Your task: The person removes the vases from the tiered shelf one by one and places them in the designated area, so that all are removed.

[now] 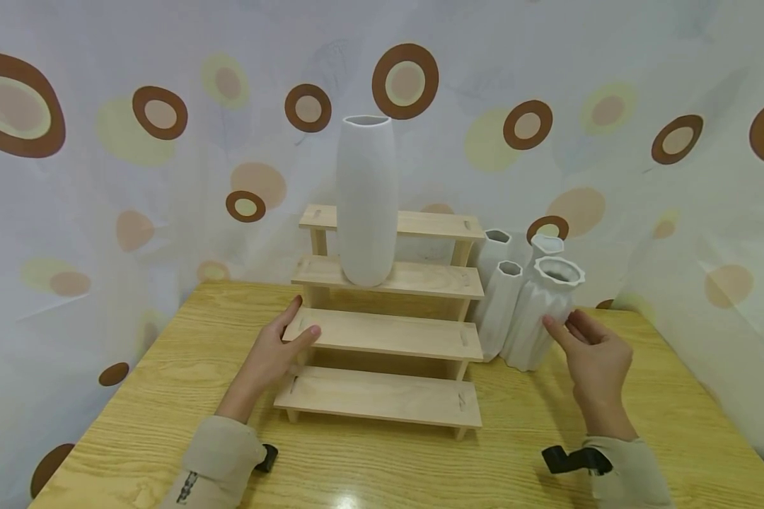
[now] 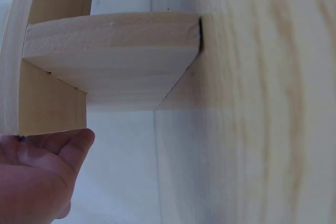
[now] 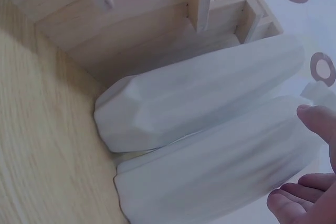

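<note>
A four-step wooden shelf [image 1: 382, 332] stands mid-table, with a tall white vase [image 1: 367, 205] upright on its second step from the top. My left hand [image 1: 280, 350] rests against the shelf's left end, fingers straight along the side and thumb on the third step. In the left wrist view, the hand [image 2: 37, 177] lies just below a plank end [image 2: 110, 51]. My right hand [image 1: 592, 353] hovers open beside a ribbed white vase [image 1: 544, 311], index tip at its wall. The right wrist view shows that vase [image 3: 220, 177] with my fingertips [image 3: 287, 206] just off it.
Three slimmer faceted white vases [image 1: 503, 307] [image 1: 493, 251] [image 1: 545, 247] crowd between the ribbed vase and the shelf's right end. One of them [image 3: 199, 98] touches the ribbed vase. A dotted curtain [image 1: 102, 177] closes in the wooden table [image 1: 165, 396] at the back and both sides.
</note>
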A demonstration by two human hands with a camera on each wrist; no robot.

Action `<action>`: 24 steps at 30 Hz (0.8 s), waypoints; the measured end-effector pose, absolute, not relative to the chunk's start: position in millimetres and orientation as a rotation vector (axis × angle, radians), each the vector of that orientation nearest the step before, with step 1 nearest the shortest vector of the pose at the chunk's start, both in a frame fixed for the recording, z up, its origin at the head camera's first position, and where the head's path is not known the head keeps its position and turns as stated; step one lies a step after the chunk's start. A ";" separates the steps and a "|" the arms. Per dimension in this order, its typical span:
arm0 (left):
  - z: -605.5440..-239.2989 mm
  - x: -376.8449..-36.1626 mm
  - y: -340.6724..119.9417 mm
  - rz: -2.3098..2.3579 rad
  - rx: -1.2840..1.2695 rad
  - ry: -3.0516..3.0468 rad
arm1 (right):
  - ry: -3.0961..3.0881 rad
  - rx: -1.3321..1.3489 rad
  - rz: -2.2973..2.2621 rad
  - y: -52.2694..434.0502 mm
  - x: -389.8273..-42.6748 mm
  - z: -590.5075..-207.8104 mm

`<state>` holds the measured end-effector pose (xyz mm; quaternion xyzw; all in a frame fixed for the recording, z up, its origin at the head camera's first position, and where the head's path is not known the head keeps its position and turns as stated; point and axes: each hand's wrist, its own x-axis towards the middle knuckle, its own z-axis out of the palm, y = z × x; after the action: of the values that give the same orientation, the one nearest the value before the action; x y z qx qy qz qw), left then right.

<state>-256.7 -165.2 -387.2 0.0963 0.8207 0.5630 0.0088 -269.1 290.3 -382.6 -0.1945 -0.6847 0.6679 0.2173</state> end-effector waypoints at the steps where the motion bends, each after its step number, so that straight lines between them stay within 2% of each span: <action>1: -387.0 -256.6 -165.2 1.760 0.302 2.563 | -1.889 -0.535 1.857 289.5 -268.3 -381.0; 24: -387.4 -257.0 -165.3 1.765 0.311 2.562 | -1.735 -0.418 1.979 281.6 -251.3 -350.1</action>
<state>-257.0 -165.3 -387.4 0.0995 0.8193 0.5646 0.0075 -251.3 281.6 -350.1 -0.1525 -0.6326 0.7216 0.2364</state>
